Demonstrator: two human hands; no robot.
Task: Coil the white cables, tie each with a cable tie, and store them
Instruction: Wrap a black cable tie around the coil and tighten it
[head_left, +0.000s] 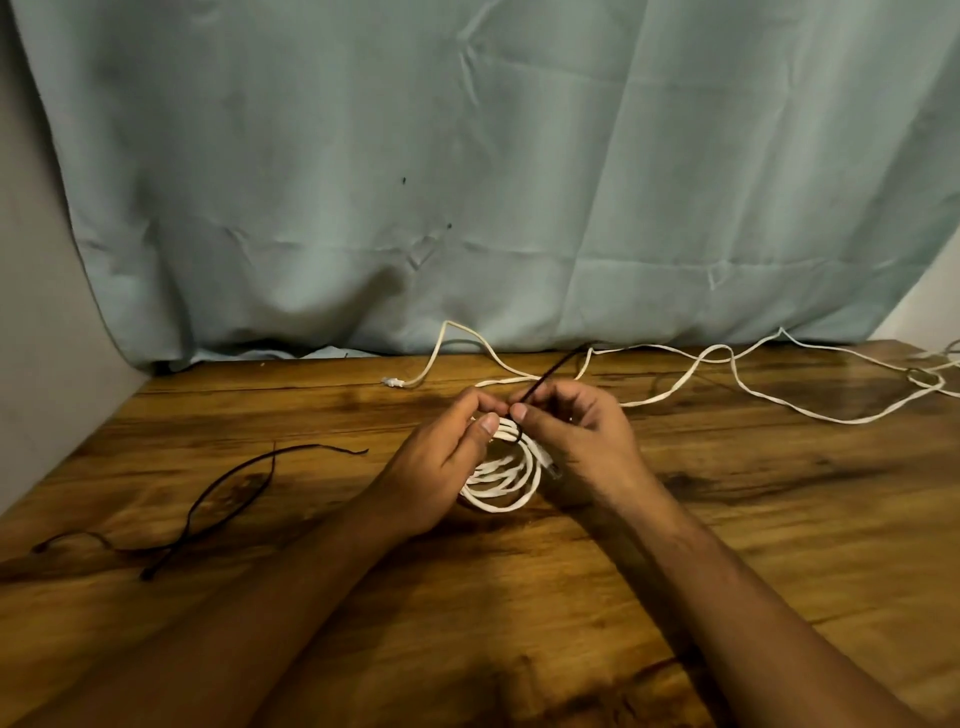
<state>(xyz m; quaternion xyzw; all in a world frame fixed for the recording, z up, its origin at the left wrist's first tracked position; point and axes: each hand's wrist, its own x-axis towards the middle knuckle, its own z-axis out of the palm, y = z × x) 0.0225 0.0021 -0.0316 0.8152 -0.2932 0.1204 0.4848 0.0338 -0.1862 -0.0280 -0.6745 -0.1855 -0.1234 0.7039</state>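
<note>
One white cable is already wound: the coiled white cable (500, 480) sits in the middle of the counter (779, 519), between the two hands and partly lifted by them. The left hand (441, 460) pinches the top of the coil with thumb and curled fingers (480, 401) and keeps the loops together. The right hand (576, 441) pinches a black cable tie (550, 375) just above the coil, and the free end of the tie points up and away from the person.

I judge that the tying of this first coil is in progress and not finished, because the long tail of the tie is not pulled short. At the back of the counter a loose white cable (852, 422) lies in open waves, not coiled at all. The spare cable ties (223, 493) lie untouched on the left. So most of the work is left: closing this tie, then coiling, tying and storing the rest.

Whether the tie goes through its own head is hidden behind the fingertips. The loose cable runs out of the picture on the right, so I cannot tell if it is one cable or more. No box or place for storing is visible; behind the counter hangs only a green cloth (467, 182).
</note>
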